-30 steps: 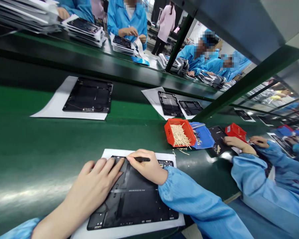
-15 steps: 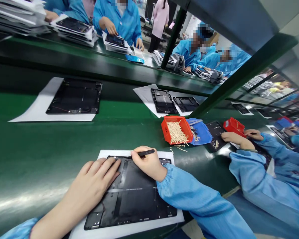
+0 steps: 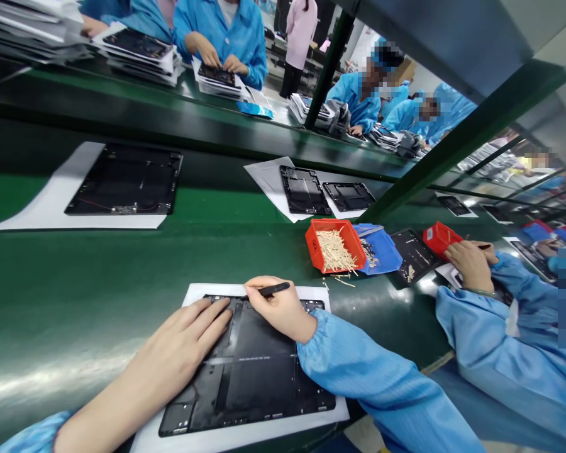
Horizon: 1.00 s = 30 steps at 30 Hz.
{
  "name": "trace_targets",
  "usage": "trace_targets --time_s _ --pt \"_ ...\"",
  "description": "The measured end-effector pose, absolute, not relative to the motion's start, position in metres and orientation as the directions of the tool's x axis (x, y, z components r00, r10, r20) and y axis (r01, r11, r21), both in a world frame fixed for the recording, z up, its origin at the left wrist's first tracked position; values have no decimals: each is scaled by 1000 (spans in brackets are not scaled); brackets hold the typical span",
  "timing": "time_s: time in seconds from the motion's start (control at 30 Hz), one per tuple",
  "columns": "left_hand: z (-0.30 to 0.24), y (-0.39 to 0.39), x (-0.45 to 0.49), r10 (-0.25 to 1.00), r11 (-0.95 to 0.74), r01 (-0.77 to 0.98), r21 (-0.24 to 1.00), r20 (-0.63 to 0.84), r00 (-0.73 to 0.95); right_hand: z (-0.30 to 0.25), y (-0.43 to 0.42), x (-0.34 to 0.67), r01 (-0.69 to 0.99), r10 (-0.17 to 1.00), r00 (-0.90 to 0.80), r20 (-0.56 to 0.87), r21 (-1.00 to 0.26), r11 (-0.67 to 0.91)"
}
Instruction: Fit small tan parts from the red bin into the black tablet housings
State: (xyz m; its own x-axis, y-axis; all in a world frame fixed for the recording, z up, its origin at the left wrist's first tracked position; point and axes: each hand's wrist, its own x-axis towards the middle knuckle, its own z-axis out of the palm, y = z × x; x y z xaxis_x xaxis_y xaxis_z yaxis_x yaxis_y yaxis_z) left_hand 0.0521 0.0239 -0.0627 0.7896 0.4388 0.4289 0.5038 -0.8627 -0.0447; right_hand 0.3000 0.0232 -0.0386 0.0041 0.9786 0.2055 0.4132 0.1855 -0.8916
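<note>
A black tablet housing (image 3: 259,384) lies on a white sheet (image 3: 337,412) directly in front of me. My left hand (image 3: 183,343) rests flat on its left part, fingers stretched towards the top edge and holding nothing. Between the fingers of my right hand (image 3: 280,311) is a slim black tool that looks like tweezers (image 3: 274,289). Its thin tip points left and meets the housing near the top edge, close to my left fingertips. What the tip touches is too small to make out.
A red bin (image 3: 314,255) of thin pale strips and a blue bin (image 3: 384,251) with small dark parts stand beyond my right hand. Another housing (image 3: 127,179) lies on paper at the far left. A co-worker's hand (image 3: 471,264) is at the right. A slanting green post (image 3: 453,151) crosses above.
The housings on the far strip have shifted left. My left hand has slid slightly forward, while my right hand hardly moved. The co-worker's hand at right moved towards their other hand.
</note>
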Motion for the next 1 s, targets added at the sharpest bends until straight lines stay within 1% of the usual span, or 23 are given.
trace_targets --time_s 0.1,0.2,0.3,0.47,0.63,0.77,0.9,1.0 --pt "-65 24 52 473 -858 513 9 406 782 -40 24 300 306 992 -9 126 -944 123" --pt "-68 25 51 496 -852 523 27 362 789 -41 25 301 196 999 -33 8 -981 15" --pt "-70 27 48 504 -850 525 33 335 796 -40 26 301 179 999 -15 -45 -983 -42" --pt "-66 29 42 505 -854 518 51 322 801 -40 28 297 218 998 26 -51 -974 -55" --pt "-59 31 43 490 -866 496 71 322 810 -39 28 295 218 999 31 -42 -975 -48" --pt "-58 31 45 507 -856 512 72 305 806 -37 27 294 243 998 29 -50 -968 -56" --pt "-58 30 46 519 -850 520 81 289 804 -35 27 293 258 999 25 -21 -966 -27" --pt "-57 30 45 527 -847 526 78 251 812 -34 26 292 273 999 36 21 -962 10"
